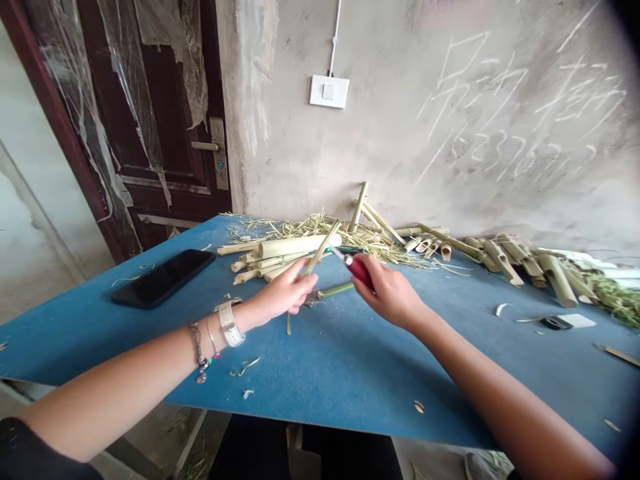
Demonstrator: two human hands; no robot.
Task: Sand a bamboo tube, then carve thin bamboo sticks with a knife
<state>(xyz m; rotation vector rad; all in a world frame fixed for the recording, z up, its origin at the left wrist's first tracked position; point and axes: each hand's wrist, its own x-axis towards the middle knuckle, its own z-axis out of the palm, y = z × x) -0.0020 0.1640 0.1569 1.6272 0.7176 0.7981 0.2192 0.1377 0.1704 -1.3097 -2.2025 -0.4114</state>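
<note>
Because the red-handled tool (pixel 359 271) stands so near the thin bamboo strip (pixel 320 247), your fingers are at some risk

As you look down, your left hand (pixel 283 290) is closed around the thin bamboo strip, which rises at a slant from your fingers, with its lower end showing below the hand. Your right hand (pixel 390 292) has its fingers wrapped firmly on the red handle, and the narrow tip of the tool points at the strip, just beside it. I cannot tell if it has a sharp edge. If this tip slips along the strip, it could reach your left fingers, because they are very close. Pressing too hard could also bend or snap the thin strip and make your hand jump.

Under your hands lie a short green bamboo piece (pixel 335 290) and a small metal object (pixel 313 298). Farther on the blue table (pixel 320 400) are a black phone (pixel 163 278), a thick bamboo tube (pixel 300 245), dry shavings (pixel 310 230) and a row of cut bamboo pieces (pixel 505 260) along the chalk-marked wall (pixel 380 167).
</note>
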